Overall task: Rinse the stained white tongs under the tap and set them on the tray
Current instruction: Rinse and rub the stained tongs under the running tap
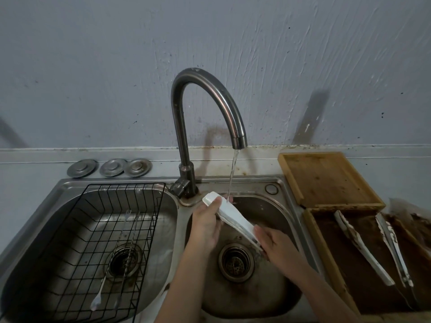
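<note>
White tongs (229,213) are held slanted over the right sink basin (277,213). My left hand (206,223) grips their upper hinge end near the tap base. My right hand (272,243) holds their lower tip end. Water runs from the curved tap (198,108) and the stream (232,176) lands on the tongs' upper part by my left fingers. An empty wooden tray (326,178) lies on the counter at the back right. A second wooden tray (326,248) in front of it is covered in brown grime and holds two stained white tongs (362,245) (394,248).
The left basin holds a black wire rack (98,241) with thin metal forks (109,269) lying in it. Three round metal plugs (109,167) sit behind it on the counter. A drain (235,262) lies under the hands. A wall rises right behind the sink.
</note>
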`<state>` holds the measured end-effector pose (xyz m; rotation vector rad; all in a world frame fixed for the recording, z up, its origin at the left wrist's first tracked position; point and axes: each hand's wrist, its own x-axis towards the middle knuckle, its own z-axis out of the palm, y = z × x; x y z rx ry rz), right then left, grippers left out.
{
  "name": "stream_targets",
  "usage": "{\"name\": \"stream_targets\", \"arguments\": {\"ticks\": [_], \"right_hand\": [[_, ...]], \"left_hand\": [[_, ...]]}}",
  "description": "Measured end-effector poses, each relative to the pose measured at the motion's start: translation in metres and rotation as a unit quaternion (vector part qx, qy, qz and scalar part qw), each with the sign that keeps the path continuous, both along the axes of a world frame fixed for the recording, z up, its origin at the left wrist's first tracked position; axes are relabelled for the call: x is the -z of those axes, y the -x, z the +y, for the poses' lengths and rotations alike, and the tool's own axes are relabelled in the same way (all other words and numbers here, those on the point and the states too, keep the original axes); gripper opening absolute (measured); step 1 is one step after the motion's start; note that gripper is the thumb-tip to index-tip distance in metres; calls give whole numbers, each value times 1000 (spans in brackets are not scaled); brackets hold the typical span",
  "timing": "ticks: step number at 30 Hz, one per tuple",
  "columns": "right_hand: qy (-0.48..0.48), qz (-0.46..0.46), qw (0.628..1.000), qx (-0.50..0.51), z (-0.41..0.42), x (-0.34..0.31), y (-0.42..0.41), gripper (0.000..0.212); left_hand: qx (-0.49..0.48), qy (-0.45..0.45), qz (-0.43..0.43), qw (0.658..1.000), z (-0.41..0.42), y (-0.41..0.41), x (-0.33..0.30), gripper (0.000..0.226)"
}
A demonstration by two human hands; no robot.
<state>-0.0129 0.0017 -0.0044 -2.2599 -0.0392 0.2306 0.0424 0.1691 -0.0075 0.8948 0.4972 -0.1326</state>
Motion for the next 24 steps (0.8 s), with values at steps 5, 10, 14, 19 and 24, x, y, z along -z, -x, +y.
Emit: {"name": "stream_targets", "arguments": {"ticks": [5, 10, 14, 19, 24], "right_hand": [[-138, 145, 979, 29, 5, -3, 3, 45], [-242, 262, 931, 80, 3, -10, -2, 51], [-285, 302, 905, 88, -5, -9, -3, 53], [-321, 331, 883, 89, -7, -4, 2, 52], [-321, 335, 884, 62, -2, -10, -2, 57]], "left_hand": [[-7, 127, -18, 992, -7, -8, -10, 27], [27, 116, -78, 990, -20, -9, -13, 27], [112, 61, -78, 989, -22, 0, -7, 19], [225, 27, -77, 971, 1, -2, -7, 20], [128, 16, -103, 986, 8, -15, -18, 31]]}}
